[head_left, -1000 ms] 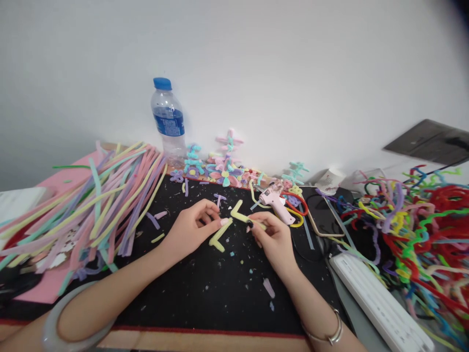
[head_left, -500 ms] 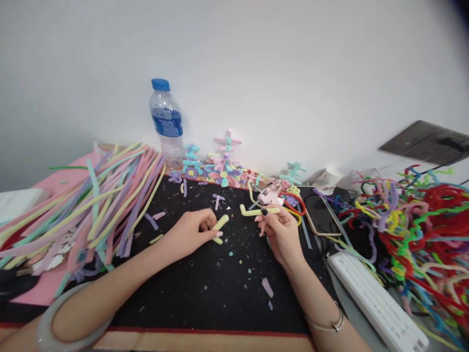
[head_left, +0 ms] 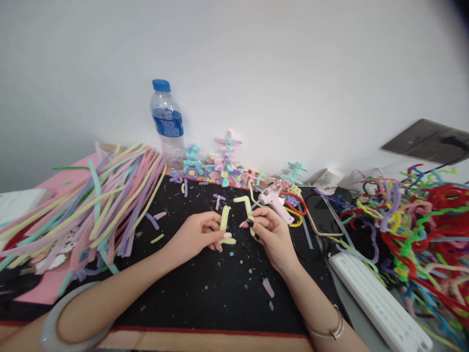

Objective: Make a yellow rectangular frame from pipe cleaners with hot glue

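Note:
My left hand [head_left: 205,231] pinches a bent yellow pipe cleaner [head_left: 224,218], one leg pointing up and a shorter one lying to the right below the thumb. Facing it, my right hand [head_left: 269,233] grips another yellow pipe cleaner [head_left: 247,206] between thumb and fingers, its top end bent over to the left. The two pieces are apart, with a small gap between them. Just behind my right hand lies a pink glue gun [head_left: 275,203], and beside it are scissors with red and yellow handles [head_left: 301,204].
Long pastel pipe cleaners [head_left: 120,195] are heaped at left. A tangled bright pile [head_left: 410,234] and a white power strip [head_left: 377,300] are at right. A bottle [head_left: 166,122], finished pipe-cleaner figures [head_left: 227,166] and a phone [head_left: 324,215] stand or lie behind. Scraps dot the black mat [head_left: 205,305].
The piece in my left hand has turned more upright. My right hand has moved slightly left and swung its piece from level to near vertical, uncovering more of the glue gun.

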`<state>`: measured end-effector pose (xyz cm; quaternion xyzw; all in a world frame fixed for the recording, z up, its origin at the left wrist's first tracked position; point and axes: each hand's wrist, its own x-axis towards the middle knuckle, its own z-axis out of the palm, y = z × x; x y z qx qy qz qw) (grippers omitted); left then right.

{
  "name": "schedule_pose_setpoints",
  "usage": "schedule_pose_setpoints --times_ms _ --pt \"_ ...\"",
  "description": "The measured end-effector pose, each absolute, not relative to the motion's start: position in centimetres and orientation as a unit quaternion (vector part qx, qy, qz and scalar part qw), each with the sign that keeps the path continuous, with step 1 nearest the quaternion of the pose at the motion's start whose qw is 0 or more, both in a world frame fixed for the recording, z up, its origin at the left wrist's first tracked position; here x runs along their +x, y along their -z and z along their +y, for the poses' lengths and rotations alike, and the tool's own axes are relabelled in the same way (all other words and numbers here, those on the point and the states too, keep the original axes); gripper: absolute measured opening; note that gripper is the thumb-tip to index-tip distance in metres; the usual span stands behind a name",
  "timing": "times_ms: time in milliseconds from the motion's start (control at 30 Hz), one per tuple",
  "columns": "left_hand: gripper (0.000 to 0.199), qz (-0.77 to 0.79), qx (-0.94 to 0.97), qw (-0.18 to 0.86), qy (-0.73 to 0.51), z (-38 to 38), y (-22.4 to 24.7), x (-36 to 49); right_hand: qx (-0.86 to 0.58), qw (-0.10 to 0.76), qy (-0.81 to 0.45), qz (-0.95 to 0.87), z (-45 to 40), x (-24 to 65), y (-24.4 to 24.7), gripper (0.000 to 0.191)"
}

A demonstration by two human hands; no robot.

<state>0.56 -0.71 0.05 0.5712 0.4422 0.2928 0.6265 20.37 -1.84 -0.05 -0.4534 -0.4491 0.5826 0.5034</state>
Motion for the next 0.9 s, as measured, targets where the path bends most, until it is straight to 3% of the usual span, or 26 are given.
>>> schedule_pose_setpoints --times_ms 100,233,900 --pt "0.016 0.436 0.578 0.621 -0.302 -0.73 0.1 0.53 -0.44 0.474 -0.616 -0.449 -1.89 19.95 0.0 0.03" --pt "0.02 0.425 0.586 0.62 -0.302 -0.74 0.34 0.43 -0.419 0.442 -0.641 -0.467 -1.94 19.68 0.17 0.017" --pt "0.016 0.409 0.626 0.607 -0.266 -0.8 0.4 0.53 -0.452 0.439 -0.59 -0.505 -2.11 19.48 0.38 0.017"
